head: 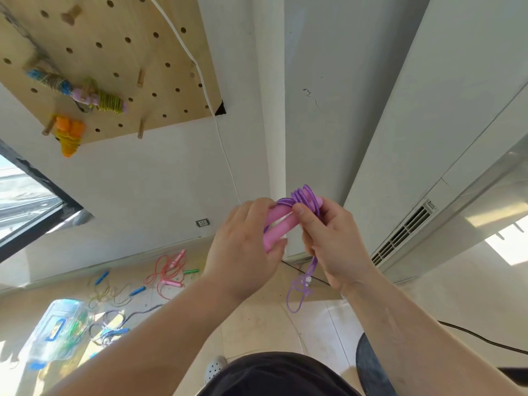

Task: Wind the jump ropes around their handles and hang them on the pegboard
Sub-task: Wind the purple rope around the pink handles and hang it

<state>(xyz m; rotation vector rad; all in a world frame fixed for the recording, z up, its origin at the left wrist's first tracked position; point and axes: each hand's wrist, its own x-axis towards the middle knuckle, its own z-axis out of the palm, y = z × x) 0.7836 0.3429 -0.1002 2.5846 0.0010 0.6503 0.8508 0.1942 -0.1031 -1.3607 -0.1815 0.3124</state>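
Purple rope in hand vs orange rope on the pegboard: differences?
1. The purple rope is held: the left hand grips its pink handles, the right hand pinches its coils. The orange rope hangs on a pegboard peg.
2. The purple rope is partly wound, with a loose tail dangling. The orange rope looks fully wound.
3. The purple rope has pink handles. The orange rope has yellowish cord on orange handles.
Shared: both are coiled round paired handles.
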